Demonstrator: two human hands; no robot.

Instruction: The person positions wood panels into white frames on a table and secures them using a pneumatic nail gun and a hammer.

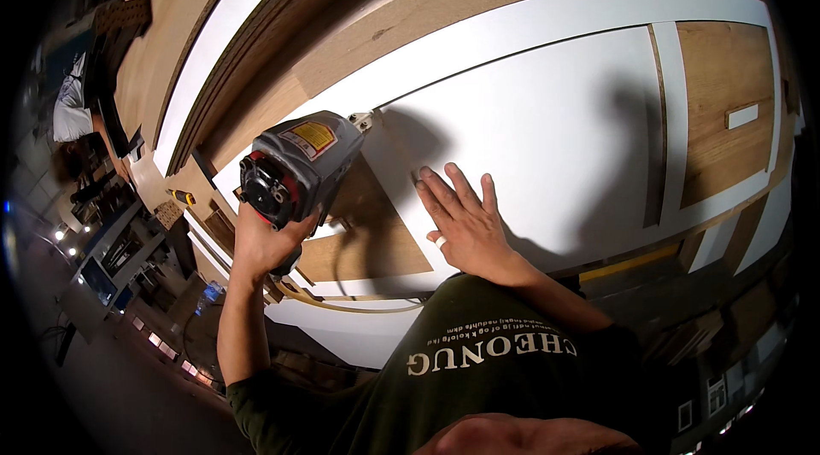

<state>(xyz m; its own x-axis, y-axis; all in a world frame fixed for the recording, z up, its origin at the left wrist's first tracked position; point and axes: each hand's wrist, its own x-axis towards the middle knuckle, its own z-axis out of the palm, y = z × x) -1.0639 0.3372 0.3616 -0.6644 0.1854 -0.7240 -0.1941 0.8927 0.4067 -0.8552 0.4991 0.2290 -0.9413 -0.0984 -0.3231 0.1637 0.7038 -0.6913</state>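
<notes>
My left hand (266, 243) is wrapped round the handle of a grey and black nail gun (318, 166) with a yellow label on its side. The gun's metal nose (363, 120) is at the upper left corner of a large white panel (547, 113), by the white frame strip; whether it touches cannot be made out. On the panel's near left part my right hand (468, 229) lies flat, fingers spread, a pale band on one finger. Wood-grain panels (726, 105) flank the white one within the white frame (530, 24).
Long stacked boards (196, 54) lie beyond the frame. A yellow hose (359, 308) runs along the near edge. Small yellow and black tool (182, 197) rests to the left. Another person in a white shirt (73, 105) bends at the far left. A monitor (98, 278) stands at left.
</notes>
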